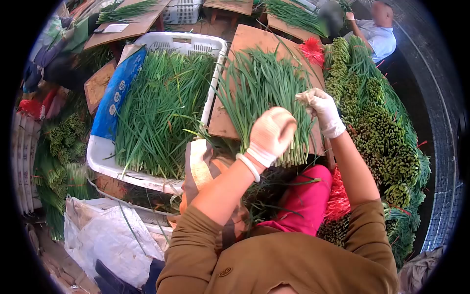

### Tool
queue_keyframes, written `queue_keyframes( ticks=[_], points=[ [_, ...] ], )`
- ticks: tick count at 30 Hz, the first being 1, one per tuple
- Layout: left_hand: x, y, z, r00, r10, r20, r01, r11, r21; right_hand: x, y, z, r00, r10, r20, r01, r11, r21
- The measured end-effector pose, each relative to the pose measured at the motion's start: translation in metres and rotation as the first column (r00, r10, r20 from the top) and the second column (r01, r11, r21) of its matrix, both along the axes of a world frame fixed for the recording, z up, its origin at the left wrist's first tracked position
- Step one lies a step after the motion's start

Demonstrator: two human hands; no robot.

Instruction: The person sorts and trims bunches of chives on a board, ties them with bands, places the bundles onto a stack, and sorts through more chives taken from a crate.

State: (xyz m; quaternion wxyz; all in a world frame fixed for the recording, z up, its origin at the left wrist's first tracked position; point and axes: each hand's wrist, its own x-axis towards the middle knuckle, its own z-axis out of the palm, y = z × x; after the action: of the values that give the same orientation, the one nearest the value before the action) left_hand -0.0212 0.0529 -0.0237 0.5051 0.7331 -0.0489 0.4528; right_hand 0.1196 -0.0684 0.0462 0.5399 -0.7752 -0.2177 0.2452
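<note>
We work over a loose sheaf of long, flat green leaves with pale stem ends (274, 81), which lies on a tilted-looking brown wooden desk (249, 39) in front of our knees. The stem ends point towards us and the tips away, spread like a fan; we judge that this keeps the cut ends within easy reach and roughly in line.

Our left hand (272, 133), in a pale knitted glove, is curled over the lower stems near the desk's front edge, perhaps to steady them — its fingertips are hidden, so we cannot tell whether it grips any. Our right hand (323, 110), in a whitish glove, has its fingers bent together at the right side of the leaves; whether a leaf is pinched there, we cannot make out.

Just left of the desk, a large white plastic crate (98, 156) holds more loose leaves, seemingly as a supply close by. A blue printed sheet (108, 110) lines its left side, probably to contain them. To our right, a thick stack of green bundles (387, 147) shows many stem ends. Shredded-looking red strands (312, 51) sit at the desk's far right corner — likely there for easy reach.
</note>
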Motion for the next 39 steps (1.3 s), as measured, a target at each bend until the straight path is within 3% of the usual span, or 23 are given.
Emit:
queue_keyframes(
  ticks=[1,3,5,7,10,11,12,13,14,15,17,19,26,30,33,34,37,38,39],
  points=[
    [0.002,0.000,-0.008,0.990,-0.034,-0.140,0.025,0.997,-0.070,-0.003,-0.007,-0.001,0.999,-0.032,0.001,0.032,0.999,0.042],
    [0.011,-0.007,-0.016,0.995,0.015,-0.103,-0.001,0.991,0.136,-0.020,-0.015,0.007,0.994,-0.098,0.041,0.093,0.990,0.109],
    [0.014,-0.016,-0.028,0.967,-0.067,-0.247,0.158,0.916,0.370,-0.039,-0.021,0.021,0.981,-0.161,0.111,0.134,0.967,0.216],
    [0.013,-0.023,-0.036,0.954,-0.024,-0.299,0.175,0.854,0.490,-0.052,-0.031,0.033,0.952,-0.227,0.204,0.146,0.925,0.350],
    [0.011,-0.020,-0.034,0.941,-0.051,-0.334,0.233,0.813,0.533,-0.059,-0.059,0.063,0.940,-0.263,0.216,0.108,0.832,0.543],
    [0.010,-0.020,-0.035,0.944,-0.048,-0.328,0.227,0.812,0.537,-0.061,-0.076,0.074,0.957,-0.178,0.230,0.053,0.885,0.463],
    [0.011,-0.021,-0.035,0.947,-0.045,-0.319,0.221,0.811,0.542,-0.068,-0.082,0.091,0.979,0.042,0.200,-0.073,0.986,0.149],
    [0.012,-0.022,-0.034,0.950,-0.041,-0.309,0.212,0.810,0.546,-0.072,-0.085,0.103,0.965,0.243,0.100,-0.224,0.960,-0.171],
    [0.013,-0.023,-0.034,0.951,-0.047,-0.307,0.217,0.806,0.550,-0.075,-0.080,0.102,0.981,0.173,-0.083,-0.192,0.912,-0.361],
    [0.014,-0.024,-0.033,0.950,-0.053,-0.307,0.224,0.801,0.555,-0.071,-0.076,0.089,0.981,0.194,0.018,-0.162,0.863,-0.479],
    [0.013,-0.025,-0.034,0.952,-0.057,-0.302,0.227,0.792,0.567,-0.063,-0.052,0.067,0.886,0.301,0.353,-0.074,0.842,-0.534],
    [0.013,-0.026,-0.034,0.957,-0.045,-0.288,0.211,0.787,0.580,-0.044,-0.025,0.038,0.737,0.377,0.561,-0.059,0.863,-0.502],
    [0.011,-0.027,-0.025,0.899,-0.061,-0.434,0.333,0.739,0.586,0.018,0.051,-0.051,0.587,0.640,0.496,0.049,0.584,-0.811],
    [-0.002,-0.030,-0.015,0.844,-0.026,-0.535,0.378,0.737,0.561,0.013,0.077,-0.043,0.647,0.713,0.270,0.055,0.310,-0.949],
    [-0.006,-0.032,-0.008,0.823,-0.014,-0.567,0.391,0.738,0.550,0.021,0.080,-0.057,0.545,0.790,0.281,0.027,0.319,-0.947],
    [-0.007,-0.032,-0.008,0.825,-0.011,-0.564,0.388,0.738,0.553,0.022,0.077,-0.063,0.519,0.783,0.343,0.035,0.381,-0.924],
    [-0.012,-0.031,-0.004,0.824,0.011,-0.567,0.372,0.743,0.557,0.026,0.072,-0.064,0.605,0.683,0.410,0.031,0.494,-0.869],
    [-0.015,-0.030,-0.002,0.819,0.024,-0.573,0.364,0.750,0.552,0.027,0.068,-0.059,0.684,0.580,0.443,0.039,0.577,-0.816],
    [-0.018,-0.030,0.000,0.814,0.037,-0.579,0.355,0.758,0.548,0.030,0.056,-0.057,0.713,0.467,0.523,0.009,0.740,-0.673]
  ],
)
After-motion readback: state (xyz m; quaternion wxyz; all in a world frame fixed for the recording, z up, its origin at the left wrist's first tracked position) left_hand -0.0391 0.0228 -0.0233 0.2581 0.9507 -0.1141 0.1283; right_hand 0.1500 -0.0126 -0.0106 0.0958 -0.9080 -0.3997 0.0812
